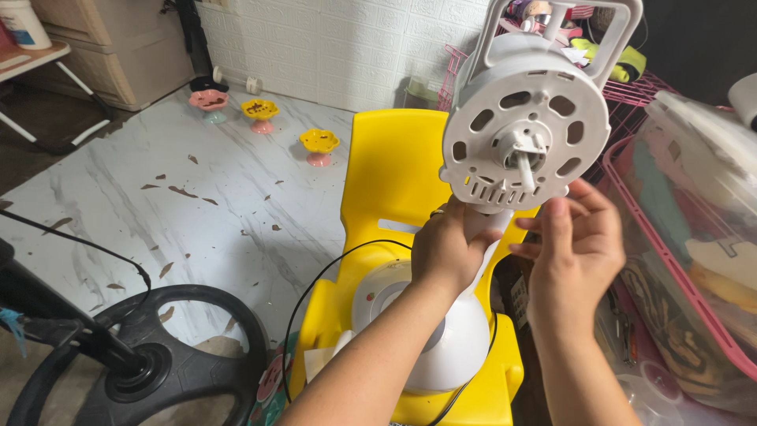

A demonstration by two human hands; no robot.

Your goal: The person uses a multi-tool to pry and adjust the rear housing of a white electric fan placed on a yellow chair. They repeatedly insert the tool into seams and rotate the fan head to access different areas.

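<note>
While I'm watching the head view, the left hand (448,246) is wrapped tight around the white neck of a fan motor housing (524,130), fingers clamped on it just under the round vented back plate. That housing is held up in the middle-right of the scene, tilted a bit, with its bare shaft poking toward me and a carry handle sticking out the top. The right hand (574,248) sits just right of the neck, fingers loosely curled and partly apart; can't really tell if it's touching the neck or just beside it.

Below the hands there's the white fan base (451,347) resting on a yellow plastic chair (394,170), with a black cord (315,288) looping off its left side. Near left, a black round stand (177,367) lies on the marble-look floor (158,221). Far left, three little flower-shaped dishes (261,110). Right edge, a pink-rimmed clear bin (694,260) full of stuff.
</note>
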